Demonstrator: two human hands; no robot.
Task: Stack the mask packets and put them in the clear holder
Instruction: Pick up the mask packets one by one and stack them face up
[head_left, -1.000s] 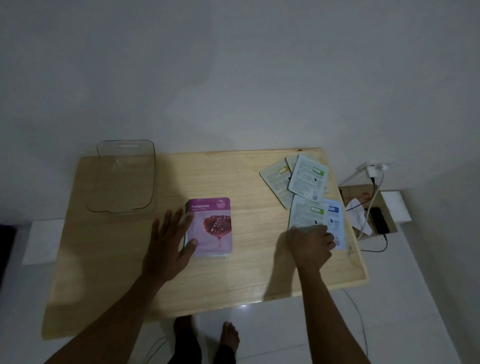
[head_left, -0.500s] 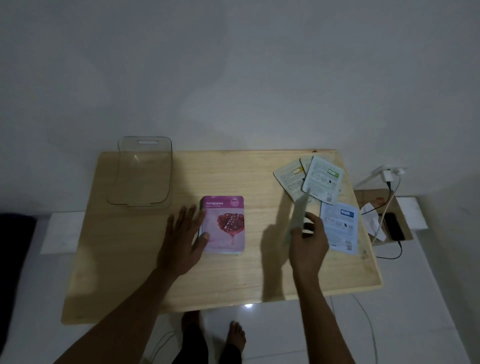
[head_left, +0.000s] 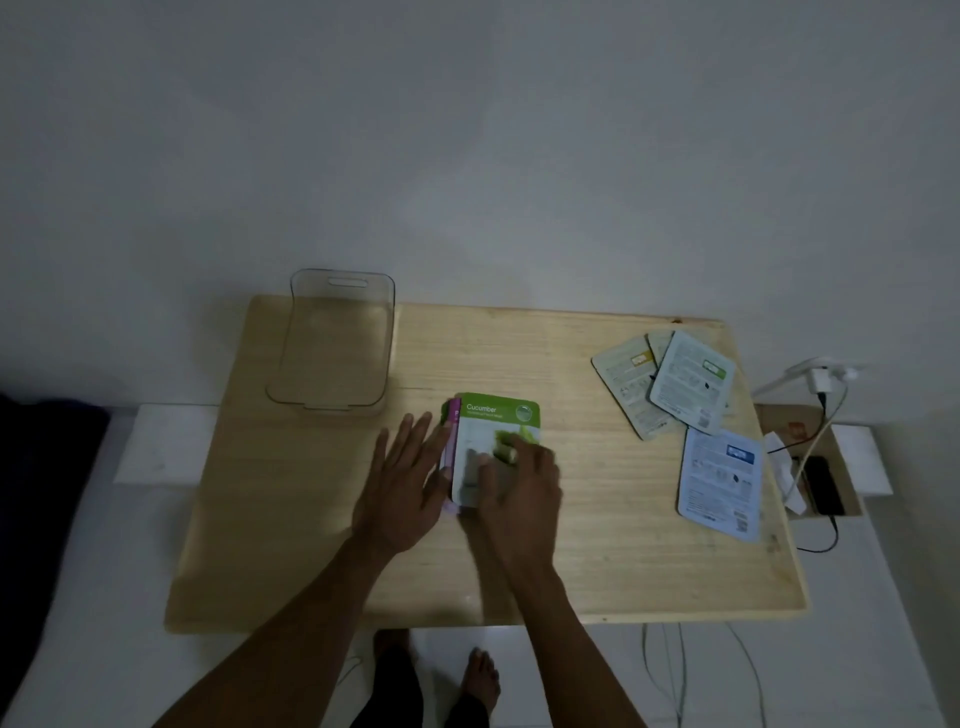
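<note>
A green cucumber mask packet (head_left: 497, 415) lies face up on the purple packet (head_left: 451, 441), of which only the left edge shows. My right hand (head_left: 514, 478) rests on the green packet, fingers on its lower half. My left hand (head_left: 405, 478) lies flat with fingers spread against the stack's left edge. The clear holder (head_left: 337, 343) stands empty at the table's back left. Three pale packets (head_left: 670, 382) overlap face down at the back right, and a blue-labelled packet (head_left: 722, 483) lies in front of them.
The wooden table (head_left: 623, 545) stands against a white wall. Off its right edge sit a cardboard box (head_left: 800, 426) with a black phone (head_left: 823, 486), a charger and cables. My bare feet show below the front edge.
My right hand picked a packet from the right pile, carried it left, turned it face up and set it on the purple packet. My left hand stayed beside the stack.
</note>
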